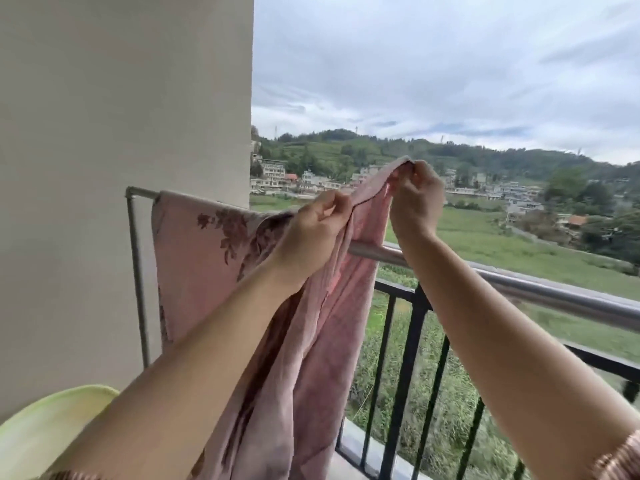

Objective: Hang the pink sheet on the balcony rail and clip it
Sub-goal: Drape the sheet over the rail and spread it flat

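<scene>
Above rail point(519, 289), left hand point(311, 233), right hand point(415, 199) raised, pinching pink sheet point(194, 258)

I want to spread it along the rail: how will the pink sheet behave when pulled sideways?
Likely floppy: the pink sheet sags in folds below the left hand and right hand. Probably light, since pinching fingers lift it. It might slide on the smooth metal rail.

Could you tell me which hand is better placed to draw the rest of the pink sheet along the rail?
Right, I would say. The right hand pinches the pink sheet at its raised edge above the bare rail, while the left hand pinches it nearer the part already draped.
</scene>
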